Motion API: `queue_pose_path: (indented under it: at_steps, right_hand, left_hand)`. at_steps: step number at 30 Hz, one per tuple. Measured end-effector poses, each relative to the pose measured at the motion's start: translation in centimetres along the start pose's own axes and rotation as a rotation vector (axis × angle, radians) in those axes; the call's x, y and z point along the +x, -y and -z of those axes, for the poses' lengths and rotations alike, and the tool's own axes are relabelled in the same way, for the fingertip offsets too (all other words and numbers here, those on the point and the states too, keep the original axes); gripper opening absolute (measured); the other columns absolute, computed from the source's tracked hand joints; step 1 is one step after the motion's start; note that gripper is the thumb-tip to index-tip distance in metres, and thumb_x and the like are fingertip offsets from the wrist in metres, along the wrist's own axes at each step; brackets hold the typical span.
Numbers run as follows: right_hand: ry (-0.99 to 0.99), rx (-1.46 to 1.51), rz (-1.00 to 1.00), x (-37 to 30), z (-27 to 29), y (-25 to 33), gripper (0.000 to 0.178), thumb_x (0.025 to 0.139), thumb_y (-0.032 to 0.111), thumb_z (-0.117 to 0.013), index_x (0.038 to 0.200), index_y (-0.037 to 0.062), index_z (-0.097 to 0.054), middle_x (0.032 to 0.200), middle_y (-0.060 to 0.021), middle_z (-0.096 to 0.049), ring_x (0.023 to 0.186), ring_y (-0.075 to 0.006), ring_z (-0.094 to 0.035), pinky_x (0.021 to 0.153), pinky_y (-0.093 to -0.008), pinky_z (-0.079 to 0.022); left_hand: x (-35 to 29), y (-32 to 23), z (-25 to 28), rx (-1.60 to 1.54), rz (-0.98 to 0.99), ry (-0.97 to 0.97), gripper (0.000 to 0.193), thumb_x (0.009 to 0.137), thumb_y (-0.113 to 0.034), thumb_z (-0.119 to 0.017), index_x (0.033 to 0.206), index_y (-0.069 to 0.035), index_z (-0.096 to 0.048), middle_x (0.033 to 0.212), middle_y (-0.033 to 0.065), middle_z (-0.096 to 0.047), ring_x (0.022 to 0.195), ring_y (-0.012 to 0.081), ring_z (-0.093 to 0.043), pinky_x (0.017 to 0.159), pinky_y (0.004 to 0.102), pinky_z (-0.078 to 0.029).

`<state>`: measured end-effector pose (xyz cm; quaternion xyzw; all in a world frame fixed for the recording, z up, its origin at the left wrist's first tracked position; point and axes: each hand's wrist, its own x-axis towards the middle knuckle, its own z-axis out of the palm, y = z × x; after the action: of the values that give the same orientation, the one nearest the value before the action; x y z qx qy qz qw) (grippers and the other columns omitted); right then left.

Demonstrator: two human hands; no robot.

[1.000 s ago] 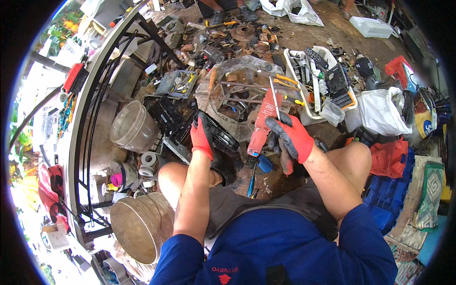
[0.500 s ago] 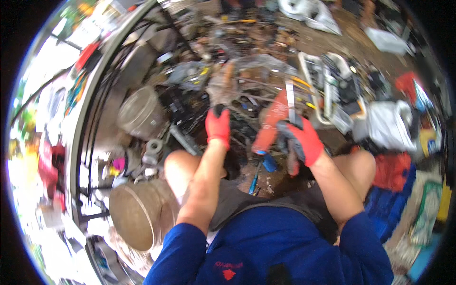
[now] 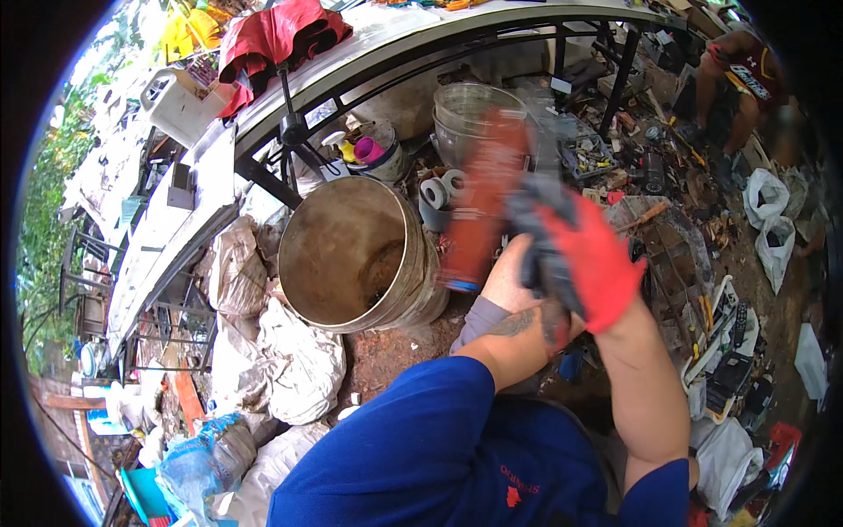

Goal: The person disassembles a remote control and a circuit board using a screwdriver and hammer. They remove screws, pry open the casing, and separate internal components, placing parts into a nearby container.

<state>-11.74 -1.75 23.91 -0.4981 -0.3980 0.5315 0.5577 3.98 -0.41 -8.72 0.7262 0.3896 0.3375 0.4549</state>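
Far left, a white jug (image 3: 180, 110) stands by the tabletop (image 3: 378, 54), and a red bag (image 3: 285, 39) slumps over the tabletop's edge; a bump to the legs might tip it off. Below, pale sacks (image 3: 299, 360) crowd close to the big bucket (image 3: 421, 285), whose open mouth faces me. Next comes the red tool (image 3: 486, 206), raised between that bucket and my bent knee (image 3: 507, 279). It is smeared by motion, so a careless swing could clip the bucket's rim or the tape rolls (image 3: 435, 193) behind it, or catch my leg.

My left forearm (image 3: 509, 338) runs rightward and vanishes behind the other arm; my left grip is hidden, so I can't tell what it is doing. My right grip (image 3: 571, 250), in a red and grey glove, looks closed around the red tool; if the glove slips, the tool could drop on my knee. Further right sits a white basket (image 3: 694, 373) of scrap, and beyond it a seated person (image 3: 742, 79).

As for writing: pale marks on the red tool are too blurred to read. My blue shirt (image 3: 395, 430) carries small red lettering and an emblem, and the person's dark red top has lettering too.
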Motion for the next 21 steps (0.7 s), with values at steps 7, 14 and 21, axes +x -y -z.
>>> queue_pose_path:
  at_steps: [7, 14, 21]
  right_hand:
    - [-0.008, -0.158, 0.024, -2.0, 2.2, -2.4, 0.031, 0.102, 0.016, -0.053, 0.129, 0.0033, -0.061, 0.091, -0.0065, -0.07, 0.059, -0.0088, -0.055, 0.056, -0.0256, -0.046]
    - [-0.819, 0.035, 0.008, -16.9, 18.0, -8.0, 0.033, 0.099, 0.022, -0.057, 0.124, 0.0025, -0.062, 0.083, -0.0068, -0.066, 0.053, -0.012, -0.053, 0.049, -0.0271, -0.043]
    - [-1.051, 0.129, -0.129, -23.6, 23.6, -20.8, 0.034, 0.096, 0.022, -0.063, 0.126, 0.0077, -0.063, 0.097, -0.0068, -0.068, 0.077, -0.0137, -0.061, 0.063, -0.0297, -0.049]
  left_hand:
    - [-0.6, -3.9, 4.0, -0.223, 0.099, 0.048, 0.05, 0.089, -0.022, -0.069, 0.131, 0.001, -0.057, 0.12, 0.0188, -0.068, 0.112, 0.0316, -0.065, 0.098, 0.0417, -0.049]
    - [2.2, -5.3, 8.8, -0.435, 0.036, 0.209, 0.042, 0.09, -0.02, -0.068, 0.125, 0.003, -0.063, 0.117, 0.0186, -0.07, 0.108, 0.027, -0.066, 0.096, 0.0373, -0.049]
    - [2.8, -4.7, 9.6, -0.761, 0.263, 0.346, 0.026, 0.096, -0.018, -0.066, 0.117, -0.004, -0.066, 0.102, 0.0029, -0.068, 0.088, 0.0126, -0.062, 0.077, 0.0313, -0.053]
